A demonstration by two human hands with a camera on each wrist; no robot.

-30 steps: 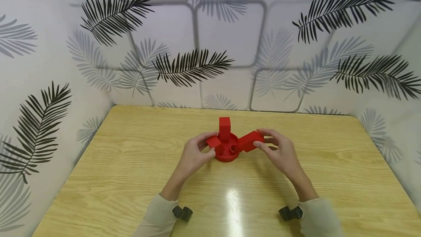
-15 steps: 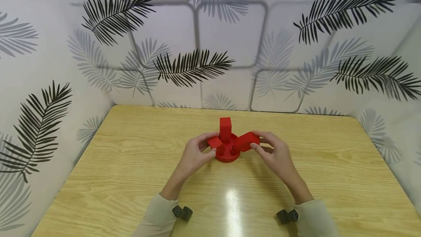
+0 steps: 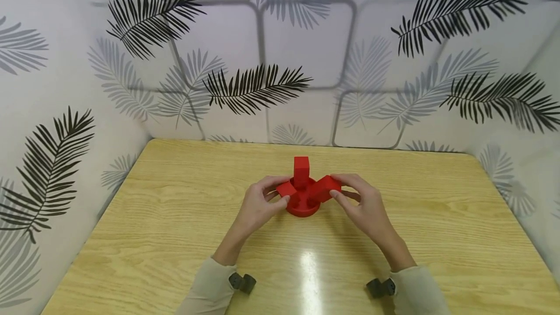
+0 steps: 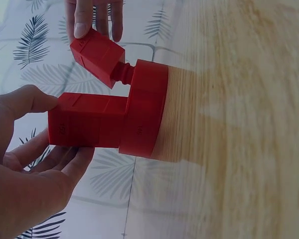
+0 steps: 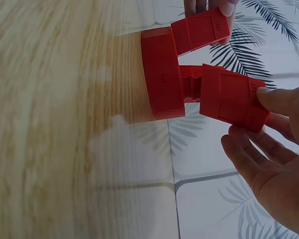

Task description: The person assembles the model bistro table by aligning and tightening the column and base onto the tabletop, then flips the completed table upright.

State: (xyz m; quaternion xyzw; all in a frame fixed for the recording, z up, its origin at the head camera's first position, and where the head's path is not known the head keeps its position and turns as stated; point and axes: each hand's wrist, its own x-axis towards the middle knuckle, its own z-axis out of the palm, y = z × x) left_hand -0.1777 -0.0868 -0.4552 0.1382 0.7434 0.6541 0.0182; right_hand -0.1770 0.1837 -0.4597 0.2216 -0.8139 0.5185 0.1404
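A round red base point(image 3: 303, 212) with a raised rim sits on the table, and three red rectangular blocks rise from it. My left hand point(image 3: 258, 208) grips the left block point(image 4: 84, 119), whose lower end meets the base. Between thumb and fingers, my right hand point(image 3: 365, 208) pinches the outer end of the right block point(image 5: 234, 99), which leans outward. A narrow ridged stem point(image 5: 191, 87) shows between this block and the base. Neither hand touches the back block point(image 3: 301, 169), which stands upright. The fingers' far sides are partly hidden behind the blocks.
The light wood table point(image 3: 183, 237) runs back to a pale wall point(image 3: 302, 43) printed with dark and grey leaves. A dark mount sits at each wrist, the left mount point(image 3: 242, 283) and the right mount point(image 3: 380, 288). Light glares off the table in front.
My right hand has moved left with the right block, bringing it closer over the base and covering the round socket seen earlier. My left hand has stayed nearly still on its block.
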